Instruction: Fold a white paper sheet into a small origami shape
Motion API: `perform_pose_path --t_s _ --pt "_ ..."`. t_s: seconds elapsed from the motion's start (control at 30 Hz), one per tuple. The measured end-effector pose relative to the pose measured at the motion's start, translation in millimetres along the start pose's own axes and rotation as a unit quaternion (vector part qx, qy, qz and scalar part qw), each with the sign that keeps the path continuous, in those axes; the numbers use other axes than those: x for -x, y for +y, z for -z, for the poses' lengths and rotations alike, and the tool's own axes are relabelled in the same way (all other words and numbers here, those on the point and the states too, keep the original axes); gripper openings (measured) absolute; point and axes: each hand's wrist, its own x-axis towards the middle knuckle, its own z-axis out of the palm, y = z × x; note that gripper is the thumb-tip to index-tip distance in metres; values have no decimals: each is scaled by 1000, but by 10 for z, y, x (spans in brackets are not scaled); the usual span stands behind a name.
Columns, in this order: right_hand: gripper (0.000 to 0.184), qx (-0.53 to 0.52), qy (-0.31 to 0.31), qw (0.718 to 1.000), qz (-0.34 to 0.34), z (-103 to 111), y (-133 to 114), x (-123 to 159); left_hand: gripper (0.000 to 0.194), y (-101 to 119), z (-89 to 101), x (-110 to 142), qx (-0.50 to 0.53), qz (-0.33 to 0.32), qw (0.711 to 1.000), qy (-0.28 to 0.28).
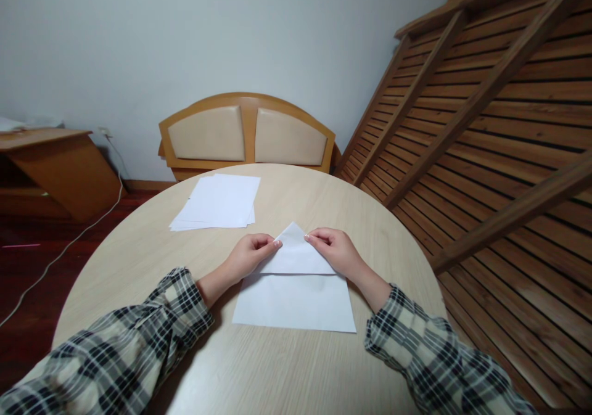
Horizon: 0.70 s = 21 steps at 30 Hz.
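Observation:
A folded sheet of white paper (294, 301) lies in front of me on the round table. Its far end is a pointed triangle, whose straight lower edge lies across the flat rectangular part nearer me. My left hand (252, 254) pinches the triangle's left slanted edge between thumb and curled fingers. On the opposite slanted edge, my right hand (335, 250) pinches the paper the same way. The tip of the triangle points away from me, between and beyond both hands. Fingers under the paper are partly hidden.
A loose stack of white sheets (219, 200) lies at the table's far left. Behind the round table (296, 372) stands a padded headboard (247, 131). Wooden slatted panels (490, 119) lean at the right. A desk (60, 168) and a white cable (69, 245) are on the left.

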Motion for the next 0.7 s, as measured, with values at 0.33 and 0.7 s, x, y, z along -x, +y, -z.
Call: perform_pose_path --t_s 0.33,0.7 --pt "26 13 10 1000 17 -6 -20 20 35 9 23 -2 -11 10 1000 6" --pt "26 3 -10 1000 8 -29 -36 27 31 17 61 -15 -6 -25 999 45"
